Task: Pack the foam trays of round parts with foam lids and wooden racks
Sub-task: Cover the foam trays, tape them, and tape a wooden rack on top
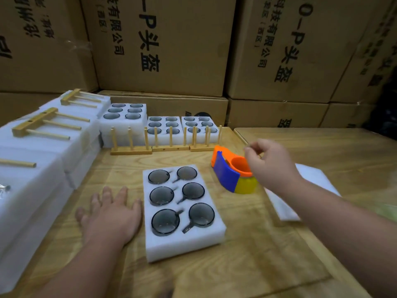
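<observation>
Holding six round parts point(165, 221), one foam tray point(184, 244); left fingers point(107, 195) spread flat, right fingers point(254, 150) loosely curled, empty.

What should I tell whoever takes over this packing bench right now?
Left hand: flat on the table, empty. Right hand: fingers loosely curled above the tape dispenser, holding nothing clearly visible.
Open foam tray with six round parts sits centre, no lid yet. Foam lid lies under the right forearm. Three wooden racks stand behind; three more uncovered trays behind them.
Packed bundles stacked left.
Left: lid, rack, tape.
</observation>
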